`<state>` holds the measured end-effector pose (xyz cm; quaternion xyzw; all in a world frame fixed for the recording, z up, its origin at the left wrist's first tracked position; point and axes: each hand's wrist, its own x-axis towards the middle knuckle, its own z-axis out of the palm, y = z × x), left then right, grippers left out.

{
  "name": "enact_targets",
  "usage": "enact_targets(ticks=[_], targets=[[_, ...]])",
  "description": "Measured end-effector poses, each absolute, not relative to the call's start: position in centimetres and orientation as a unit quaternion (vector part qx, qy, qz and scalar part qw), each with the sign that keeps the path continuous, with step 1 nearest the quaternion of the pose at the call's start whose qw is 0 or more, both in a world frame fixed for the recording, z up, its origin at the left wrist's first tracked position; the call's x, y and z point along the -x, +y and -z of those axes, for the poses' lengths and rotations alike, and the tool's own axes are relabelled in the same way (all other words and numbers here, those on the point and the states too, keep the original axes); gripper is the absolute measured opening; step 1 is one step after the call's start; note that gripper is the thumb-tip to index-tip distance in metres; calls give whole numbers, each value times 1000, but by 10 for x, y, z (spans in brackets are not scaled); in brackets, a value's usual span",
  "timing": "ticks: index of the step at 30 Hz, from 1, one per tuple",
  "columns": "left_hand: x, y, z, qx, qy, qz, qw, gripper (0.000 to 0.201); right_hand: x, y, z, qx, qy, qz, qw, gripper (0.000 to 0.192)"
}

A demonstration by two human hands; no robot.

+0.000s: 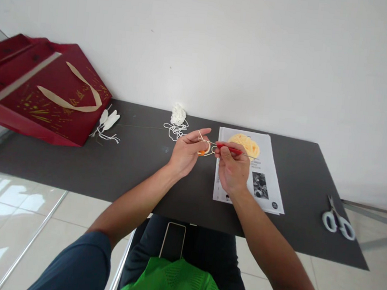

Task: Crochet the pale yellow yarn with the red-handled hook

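My right hand (234, 168) is closed round the red handle of a crochet hook (230, 149), whose thin metal shaft points left. My left hand (186, 152) pinches a small piece of crochet (203, 152) in white and orange yarn, with a strand running over its raised index finger. The hook's tip meets the yarn between my hands; the exact stitch is too small to make out. Behind my left hand lies a loose ball of white yarn (178, 115). Printed sheets (273, 172), with a yellow picture, lie beneath my right hand.
A dark red gift bag (47, 88) leans at the left of the grey table (136, 166). Beside it are white crocheted pieces with loose tails (109, 120). Scissors (337, 220) lie near the right edge. A phone (173, 240) rests on my lap. A white wall stands behind.
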<state>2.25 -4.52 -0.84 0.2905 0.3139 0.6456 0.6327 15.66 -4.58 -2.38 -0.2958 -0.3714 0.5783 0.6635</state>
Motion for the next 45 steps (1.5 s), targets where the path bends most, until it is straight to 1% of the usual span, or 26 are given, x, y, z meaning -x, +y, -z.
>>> enact_targets(ticks=[3,13,18,24,32,38,41,45], targets=[[-23,-46,9,-309,317,-649,618,41,-159,-44,21,296,-371,-570,671,18],[-17,-45,9,-358,346,-650,575,40,-170,-38,23,298,-430,-510,683,21],[-15,-45,8,-367,358,-650,560,36,-171,-38,22,294,-451,-485,689,20],[-13,-45,6,-396,357,-641,553,29,-173,-39,23,286,-469,-485,680,20],[-3,-45,0,-409,387,-585,584,23,-175,-39,22,289,-486,-488,665,23],[0,-43,-2,-393,378,-557,627,19,-175,-39,21,279,-483,-508,656,27],[2,-42,-1,-387,368,-549,644,18,-175,-39,18,264,-476,-530,650,28],[5,-40,2,-383,331,-542,670,14,-176,-38,15,265,-439,-593,621,30]])
